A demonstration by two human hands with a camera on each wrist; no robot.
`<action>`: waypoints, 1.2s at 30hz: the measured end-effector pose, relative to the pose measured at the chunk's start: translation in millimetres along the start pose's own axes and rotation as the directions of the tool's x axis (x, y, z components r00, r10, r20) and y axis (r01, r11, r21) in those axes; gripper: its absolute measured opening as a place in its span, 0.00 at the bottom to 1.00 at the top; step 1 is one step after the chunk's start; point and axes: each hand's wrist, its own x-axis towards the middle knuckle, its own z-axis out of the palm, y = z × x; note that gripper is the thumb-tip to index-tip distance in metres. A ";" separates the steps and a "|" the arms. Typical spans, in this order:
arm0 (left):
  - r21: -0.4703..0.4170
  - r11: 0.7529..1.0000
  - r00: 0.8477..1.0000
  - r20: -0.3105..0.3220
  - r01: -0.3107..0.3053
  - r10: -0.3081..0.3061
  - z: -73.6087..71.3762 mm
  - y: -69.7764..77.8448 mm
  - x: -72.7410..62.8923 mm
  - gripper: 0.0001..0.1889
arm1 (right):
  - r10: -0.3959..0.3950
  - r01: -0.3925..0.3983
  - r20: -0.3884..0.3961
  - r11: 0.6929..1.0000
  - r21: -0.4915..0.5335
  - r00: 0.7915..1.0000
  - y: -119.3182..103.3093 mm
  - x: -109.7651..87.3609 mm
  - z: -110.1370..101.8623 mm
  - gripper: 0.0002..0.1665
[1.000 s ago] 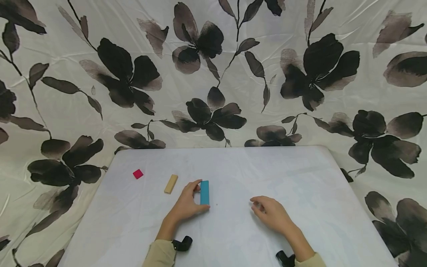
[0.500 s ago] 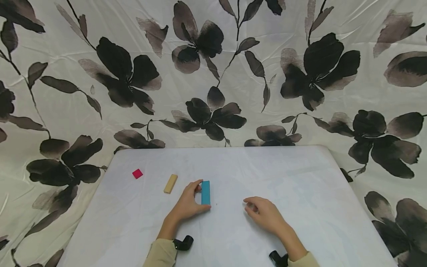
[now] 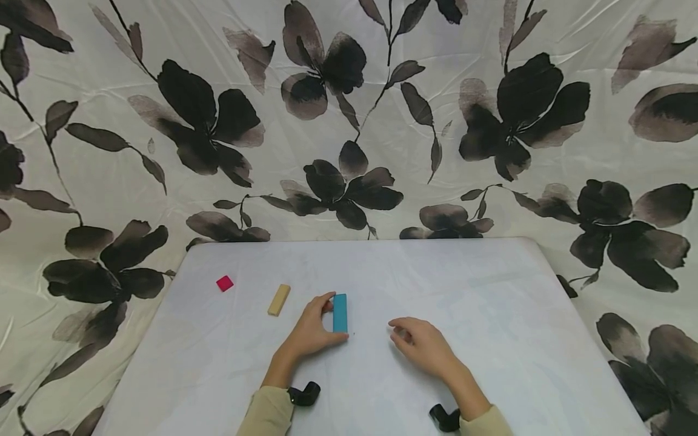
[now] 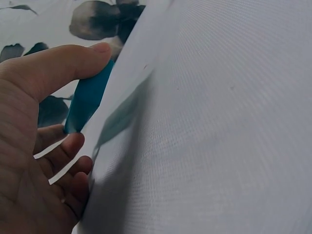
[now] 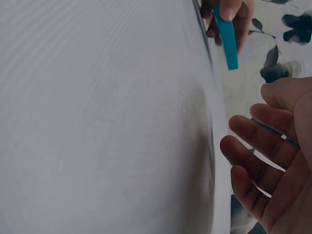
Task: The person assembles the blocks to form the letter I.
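My left hand (image 3: pixel 314 327) pinches a flat blue rectangular block (image 3: pixel 340 313) by its two ends, thumb at the near end and fingers at the far one. In the left wrist view the blue block (image 4: pixel 90 97) stands a little off the white surface, its shadow beside it. Right of the block, my right hand (image 3: pixel 428 347) hovers with fingers loosely bent and nothing in them. The right wrist view shows its fingers (image 5: pixel 258 141) spread apart, with the blue block (image 5: pixel 227 39) beyond them in the other hand.
A tan rectangular block (image 3: pixel 279 300) lies left of the left hand on the white tabletop (image 3: pixel 491 290). Farther left is a small red square block (image 3: pixel 225 283). A floral cloth (image 3: pixel 414 200) hangs behind the table's back edge.
My left hand has shifted slightly right with the blue block. My right hand has moved left, closer to the block. The tan and red blocks stay put.
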 end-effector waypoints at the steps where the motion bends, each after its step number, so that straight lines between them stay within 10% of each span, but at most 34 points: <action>1: -0.002 1.000 1.000 -0.004 -0.003 0.003 0.4 0.2 0.8 0.51 | -0.002 0.002 -0.002 1.000 0.002 1.000 -0.3 0.9 0.2 0.16; 36: 0.073 0.997 0.999 -0.037 -0.031 0.034 13.6 1.7 19.4 0.51 | 0.013 -0.016 0.026 0.995 0.101 1.000 -1.0 33.5 16.2 0.15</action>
